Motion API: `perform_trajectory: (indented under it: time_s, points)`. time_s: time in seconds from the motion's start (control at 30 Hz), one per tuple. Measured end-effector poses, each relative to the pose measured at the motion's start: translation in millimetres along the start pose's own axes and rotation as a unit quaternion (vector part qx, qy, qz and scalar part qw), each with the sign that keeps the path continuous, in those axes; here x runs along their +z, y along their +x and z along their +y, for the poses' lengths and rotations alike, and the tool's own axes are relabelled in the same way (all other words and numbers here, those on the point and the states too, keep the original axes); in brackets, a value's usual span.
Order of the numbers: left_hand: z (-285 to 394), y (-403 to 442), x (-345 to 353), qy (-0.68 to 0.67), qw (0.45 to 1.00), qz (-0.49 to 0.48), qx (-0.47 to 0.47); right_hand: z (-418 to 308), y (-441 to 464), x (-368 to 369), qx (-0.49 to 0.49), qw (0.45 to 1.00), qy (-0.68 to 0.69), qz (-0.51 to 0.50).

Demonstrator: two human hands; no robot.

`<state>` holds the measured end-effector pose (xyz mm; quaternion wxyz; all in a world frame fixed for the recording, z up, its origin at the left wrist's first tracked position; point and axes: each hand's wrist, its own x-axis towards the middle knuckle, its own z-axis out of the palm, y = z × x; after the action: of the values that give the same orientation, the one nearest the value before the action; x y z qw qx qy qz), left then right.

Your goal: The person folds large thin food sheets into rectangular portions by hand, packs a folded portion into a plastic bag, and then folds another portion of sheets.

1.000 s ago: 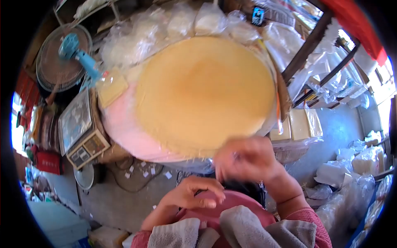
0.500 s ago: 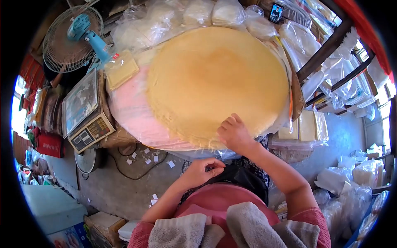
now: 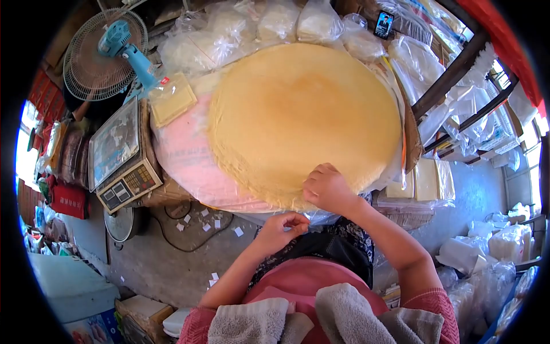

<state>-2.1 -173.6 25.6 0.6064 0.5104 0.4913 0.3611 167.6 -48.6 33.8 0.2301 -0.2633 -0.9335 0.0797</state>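
Curling right hand (image 3: 329, 189) at six o'clock rim of round yellow stack (image 3: 305, 123) atop pink sheeting (image 3: 184, 150); holding left hand (image 3: 279, 231) half-closed near seven, unclear whether gripping with either; probably soft, tearable, best taken flat-fingered by rim.

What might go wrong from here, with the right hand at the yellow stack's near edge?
The right hand has bent fingers at the yellow stack's frayed, layered-looking rim: a sheet may tear, or several may lift together.
Clear plastic shows just below that rim, so it might snag the fingers.
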Motion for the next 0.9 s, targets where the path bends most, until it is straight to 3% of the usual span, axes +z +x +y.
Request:
perform_trajectory:
  time_s: [0.2,0.4,0.5,0.7,0.8,0.9]
  points:
    - [-28,14,-6,-0.118,0.988,0.095,0.026,11,9,-6,0.021,0.997,0.078,0.013]
    - [-10,24,-15,-0.274,0.937,0.218,-0.011,24,9,-3,0.056,0.985,0.161,-0.002]
    - [-11,27,-18,-0.268,0.929,0.254,-0.014,17,12,-11,0.053,0.985,0.158,-0.037]
    - [-8,32,-17,-0.292,0.919,0.263,0.018,-14,19,-14,-0.039,0.999,0.009,0.007]
    - [-3,31,-17,-0.272,0.924,0.267,0.036,-3,18,-4,0.014,0.994,0.103,-0.015]
    - [-8,29,-14,-0.087,0.941,0.315,0.092,8,20,-4,0.051,0.985,0.161,-0.022]
